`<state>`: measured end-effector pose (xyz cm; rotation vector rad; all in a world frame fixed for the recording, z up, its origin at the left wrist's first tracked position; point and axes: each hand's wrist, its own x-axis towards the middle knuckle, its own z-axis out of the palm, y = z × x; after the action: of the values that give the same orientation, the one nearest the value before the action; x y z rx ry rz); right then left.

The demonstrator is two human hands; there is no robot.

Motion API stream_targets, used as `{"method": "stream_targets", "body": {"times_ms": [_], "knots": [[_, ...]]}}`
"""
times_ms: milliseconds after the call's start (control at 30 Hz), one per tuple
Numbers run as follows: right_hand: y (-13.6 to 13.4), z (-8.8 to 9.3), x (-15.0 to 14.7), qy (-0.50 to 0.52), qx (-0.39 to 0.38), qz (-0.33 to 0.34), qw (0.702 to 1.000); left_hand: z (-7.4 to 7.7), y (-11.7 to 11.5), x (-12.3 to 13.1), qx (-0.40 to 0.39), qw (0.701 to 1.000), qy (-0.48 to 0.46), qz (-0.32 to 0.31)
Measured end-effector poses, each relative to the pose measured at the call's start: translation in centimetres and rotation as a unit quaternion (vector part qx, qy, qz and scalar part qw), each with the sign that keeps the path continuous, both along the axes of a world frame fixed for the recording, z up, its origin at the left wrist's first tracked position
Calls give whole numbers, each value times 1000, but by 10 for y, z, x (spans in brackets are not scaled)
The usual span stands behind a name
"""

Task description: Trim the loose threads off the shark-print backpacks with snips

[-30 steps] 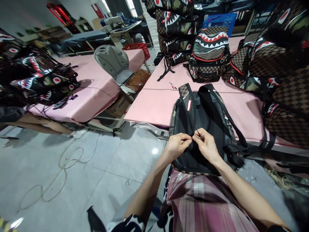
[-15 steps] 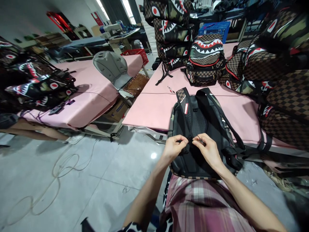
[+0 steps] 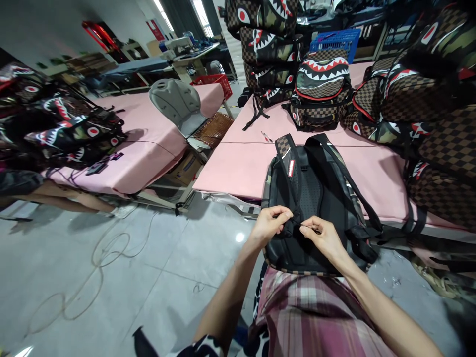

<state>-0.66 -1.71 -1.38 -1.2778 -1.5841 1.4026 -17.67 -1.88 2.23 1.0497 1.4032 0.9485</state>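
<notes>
The backpack [image 3: 329, 206] lies face down across the near edge of the pink table [image 3: 232, 173]; at its eight o'clock the left hand [image 3: 270, 225] pinches a black strap [image 3: 296, 216]; at its six o'clock the right hand [image 3: 327, 241] pinches a thin dark item [image 3: 316, 230], too small to identify.

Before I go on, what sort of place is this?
Most likely a bag-making or finishing workshop: look-alike shark-mouth backpacks stacked on a pink-topped table, and what looks like a sewing machine in the background.
</notes>
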Motion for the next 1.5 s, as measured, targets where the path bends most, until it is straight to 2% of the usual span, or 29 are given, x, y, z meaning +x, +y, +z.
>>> {"method": "stream_targets", "body": {"times_ms": [233,333,400,500,600,667,733,833,900,967,1033,1100,1200,1300,1400,1500], "knots": [[2,0,0,34,-42,18,998,0,0,-1,-3,1000,-4,-11],[0,-3,1,77,-45,-12,996,-2,-2,-1,-10,1000,-19,-5],[-1,-5,-1,113,-44,-33,992,-7,-2,-1,-19,999,-40,-22],[-1,-11,-7,130,-54,-24,990,-19,-3,-3,-25,997,-40,-66],[6,-20,-14,134,-67,-40,988,-35,-13,-7,24,993,104,-51],[12,-26,-17,128,-79,-38,988,-41,-29,-8,62,967,244,-48],[18,-31,-20,116,-87,-17,989,-44,-49,-6,78,932,344,-79],[22,-35,-22,120,-92,0,988,-47,-75,1,80,908,397,-104],[20,-34,-20,121,-86,-22,989,-49,-80,6,73,919,381,-78],[14,-30,-16,96,-48,-57,993,-51,-76,6,53,945,321,-39],[5,-24,-8,53,37,-58,996,-50,-65,3,31,974,224,-12],[-5,-19,-2,18,141,-5,990,-47,-53,-2,19,992,121,-6],[-12,-15,0,-21,255,61,965,-40,-41,-8,21,999,13,-29],[-8,-15,-7,-82,315,80,942,-35,-37,-10,44,997,32,-53],[1,-15,-12,-108,325,99,934,-31,-37,-12,70,990,100,-77],[5,-15,-12,-106,332,111,931,-29,-33,-13,77,984,123,-108]]}}
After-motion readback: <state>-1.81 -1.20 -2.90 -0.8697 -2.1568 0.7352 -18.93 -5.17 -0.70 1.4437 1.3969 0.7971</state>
